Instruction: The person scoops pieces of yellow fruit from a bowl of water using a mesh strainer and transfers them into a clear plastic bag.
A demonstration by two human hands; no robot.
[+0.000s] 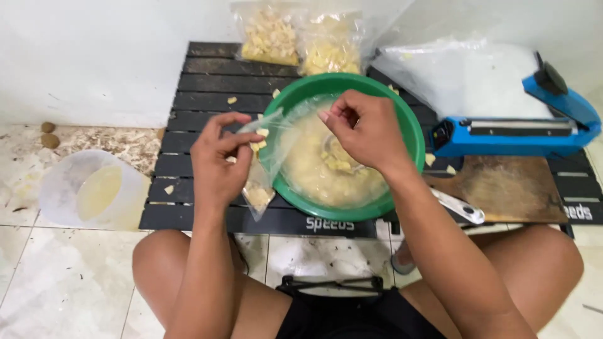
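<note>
Head view: left hand (220,157), frame centre-left, pinches the mouth of a small clear plastic bag (259,188) holding pale cut chips. Right hand (367,132) hovers over the round green plastic basin (408,125), fingertips pinched together; contents unclear. Blue bar-shaped heat sealer (515,135) sits upper right on black slatted worktop (201,88).

I am sitting before a low black slatted table (207,81) that is carrying a green basin (411,135), two filled clear bags (298,41), a blue heat sealer (515,135), a wooden board (509,188) and scattered pale crumbs (232,100).
</note>
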